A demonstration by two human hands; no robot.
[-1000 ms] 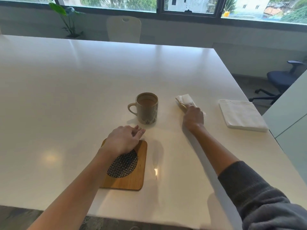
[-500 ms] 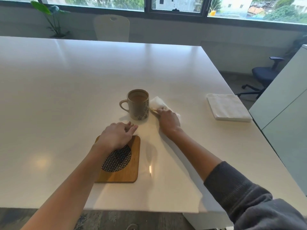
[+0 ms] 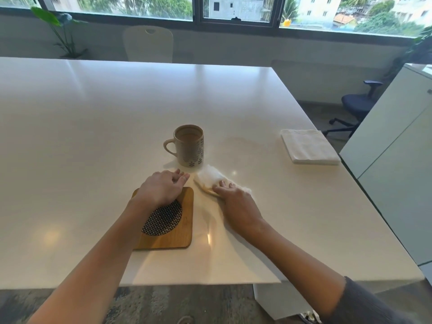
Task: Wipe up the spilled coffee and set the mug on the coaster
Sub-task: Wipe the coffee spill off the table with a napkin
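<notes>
A patterned cream mug (image 3: 189, 146) holding coffee stands upright on the white table (image 3: 93, 127), handle to the left. Just in front of it lies a square wooden coaster (image 3: 177, 232) with a round woven black inset. My left hand (image 3: 163, 188) rests palm down on the coaster's far edge, fingers loosely curled, holding nothing. My right hand (image 3: 236, 202) presses a crumpled white napkin (image 3: 211, 177) flat on the table right of the coaster; the napkin's near edge looks coffee-stained. A faint smear (image 3: 243, 142) shows right of the mug.
A stack of folded white napkins (image 3: 308, 146) lies near the table's right edge. Beyond that edge stand a white cabinet (image 3: 397, 160) and a dark office chair (image 3: 357, 106). A white chair (image 3: 148, 43) and a plant (image 3: 63, 31) sit behind the table.
My right hand has dragged the napkin from the right of the mug toward me, to a spot in front of the mug beside the coaster. My left hand stayed on the coaster.
</notes>
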